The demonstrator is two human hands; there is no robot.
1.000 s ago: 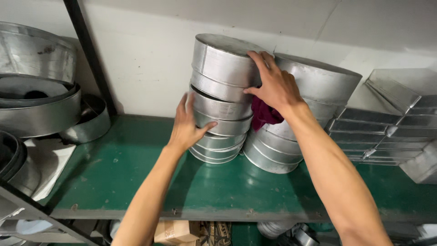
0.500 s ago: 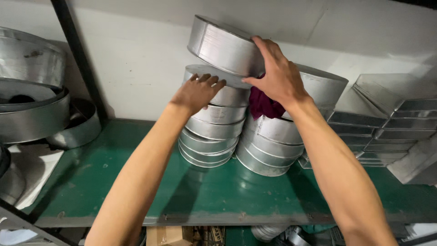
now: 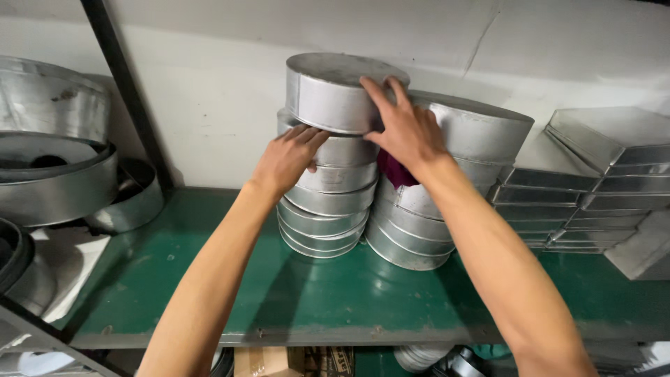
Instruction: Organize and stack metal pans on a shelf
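I see the top round tin [image 3: 335, 91] sitting upside down on the left stack of round tins [image 3: 324, 202], flat base up, at the far side of the green shelf [image 3: 209, 279] against the white wall [image 3: 209, 105]. It is dull grey metal, a shallow cylinder with a vertical seam on its near-left wall and a smudged, matte top; it sits slightly off-centre, overhanging the tins below toward the right. My right hand [image 3: 408, 129] lies over its right edge, fingers spread across the top and side, palm against the rim. My left hand [image 3: 286, 160] is just under it, fingers together and curled against the wall of the next tin down, fingertips touching the top tin's lower edge. Just right of this stack, touching it, leans a 2nd stack of wider round tins [image 3: 433, 209], tilted back toward the wall, with a dark red cloth [image 3: 396, 171] tucked between the 2 stacks below my right wrist; how it is held there I cannot tell. Farther right lie stacked rectangular trays [image 3: 579, 202]. At the far left stand large round pans [image 3: 56, 174] beside a black upright post [image 3: 129, 105].
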